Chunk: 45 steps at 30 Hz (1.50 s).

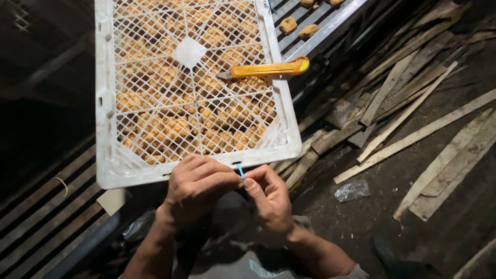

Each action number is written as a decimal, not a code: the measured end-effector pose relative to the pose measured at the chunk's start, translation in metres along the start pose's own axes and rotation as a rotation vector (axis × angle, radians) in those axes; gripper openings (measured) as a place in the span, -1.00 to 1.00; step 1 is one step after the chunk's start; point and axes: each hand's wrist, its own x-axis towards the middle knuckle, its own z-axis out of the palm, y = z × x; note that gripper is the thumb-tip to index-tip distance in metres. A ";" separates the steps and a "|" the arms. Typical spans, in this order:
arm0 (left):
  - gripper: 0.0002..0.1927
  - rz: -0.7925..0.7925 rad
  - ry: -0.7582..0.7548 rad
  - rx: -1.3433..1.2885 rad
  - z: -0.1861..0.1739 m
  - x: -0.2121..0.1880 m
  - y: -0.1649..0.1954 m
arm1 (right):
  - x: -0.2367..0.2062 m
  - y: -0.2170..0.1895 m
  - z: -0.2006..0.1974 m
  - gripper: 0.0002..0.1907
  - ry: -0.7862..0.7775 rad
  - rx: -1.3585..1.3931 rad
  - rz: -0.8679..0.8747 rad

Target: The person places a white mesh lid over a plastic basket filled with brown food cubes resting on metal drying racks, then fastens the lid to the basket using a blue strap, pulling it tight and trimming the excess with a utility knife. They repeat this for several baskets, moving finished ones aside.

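I see my left hand (199, 187) and right hand (269, 197) pinching a thin blue tie (241, 171) at the white crate (103, 129)'s near edge; it looks light, limp, best gripped near its end.

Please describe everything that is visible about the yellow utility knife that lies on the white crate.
The utility knife has a long, slim yellow-orange body that looks like plastic, with a rounded greenish-yellow end at the right. A short grey blade tip sticks out at its left end. It lies flat, almost level across the picture, on the mesh top of the white plastic crate, near the crate's right edge. Neither hand touches it; only the crate bears it.
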 end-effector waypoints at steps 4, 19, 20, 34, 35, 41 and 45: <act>-0.88 -0.150 0.164 0.127 0.012 0.001 0.007 | 0.003 0.026 -0.007 -0.84 0.033 -0.043 -0.062; -0.80 0.002 -0.121 0.008 0.001 0.000 -0.003 | 0.005 0.001 -0.017 -0.81 -0.067 0.100 0.204; -0.80 -0.008 -0.089 0.018 0.004 0.000 -0.001 | 0.006 -0.003 -0.013 -0.80 -0.078 -0.014 0.123; -0.72 -0.077 -0.084 -0.009 -0.006 0.004 -0.003 | 0.016 -0.025 -0.002 -0.55 -0.130 -0.663 -0.638; -0.71 -0.064 -0.075 0.024 -0.004 0.003 -0.002 | 0.016 -0.025 -0.001 -0.59 -0.108 -0.688 -0.713; -0.74 -0.042 0.020 0.043 0.007 -0.003 -0.003 | 0.017 -0.024 0.010 -0.68 0.032 -0.469 -0.643; -0.73 -0.034 0.037 0.057 0.008 -0.004 -0.004 | 0.016 -0.032 0.013 -0.61 -0.004 -0.558 -0.724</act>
